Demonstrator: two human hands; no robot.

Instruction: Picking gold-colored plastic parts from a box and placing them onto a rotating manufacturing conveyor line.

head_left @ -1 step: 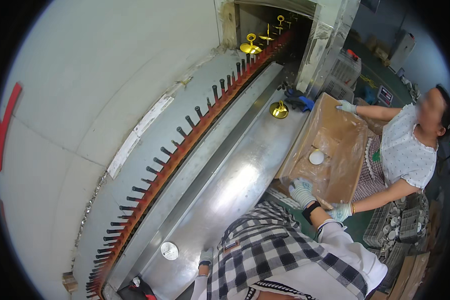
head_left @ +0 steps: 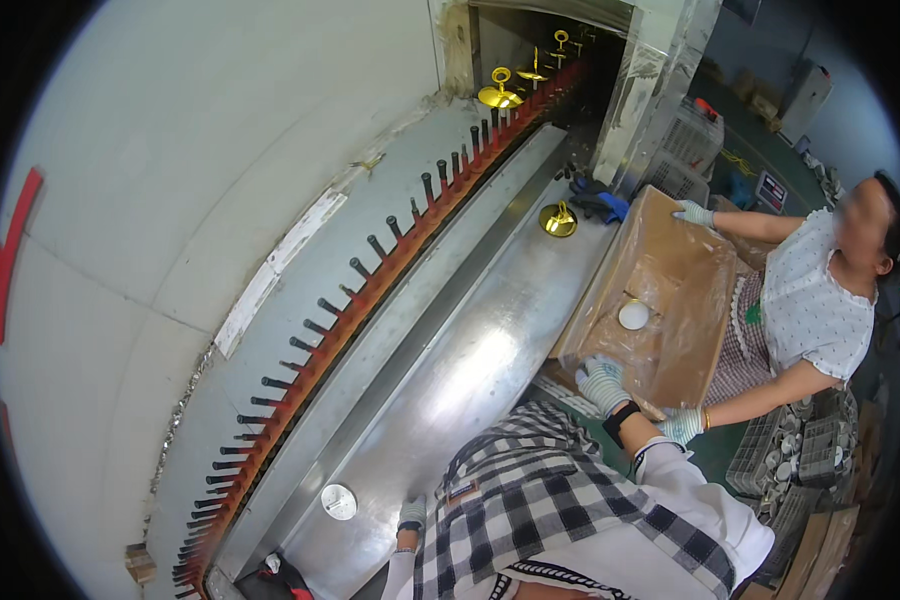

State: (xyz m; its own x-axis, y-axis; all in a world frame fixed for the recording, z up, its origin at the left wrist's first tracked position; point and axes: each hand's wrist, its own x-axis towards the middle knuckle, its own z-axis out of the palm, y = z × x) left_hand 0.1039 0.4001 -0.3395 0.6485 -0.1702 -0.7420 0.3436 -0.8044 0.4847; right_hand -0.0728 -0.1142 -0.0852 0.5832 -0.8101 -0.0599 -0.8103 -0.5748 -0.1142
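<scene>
My right hand (head_left: 602,383), in a knitted glove, grips the near corner of a cardboard box (head_left: 670,270) lined with clear plastic. One white round disc (head_left: 633,315) lies inside the box. A co-worker on the right holds the same box with one gloved hand (head_left: 692,212) on its far edge and the other (head_left: 680,425) on its near edge. My gloved left hand (head_left: 411,513) rests on the near edge of the steel table (head_left: 470,370) and holds nothing. Another white disc (head_left: 338,501) lies on the table just left of that hand.
A conveyor of black pegs on an orange chain (head_left: 370,290) runs along the table into an oven opening, with gold parts (head_left: 500,95) on the far pegs. A gold disc (head_left: 558,220) and dark blue gloves (head_left: 600,200) lie at the table's far end. Crates of parts (head_left: 800,450) stand at the right.
</scene>
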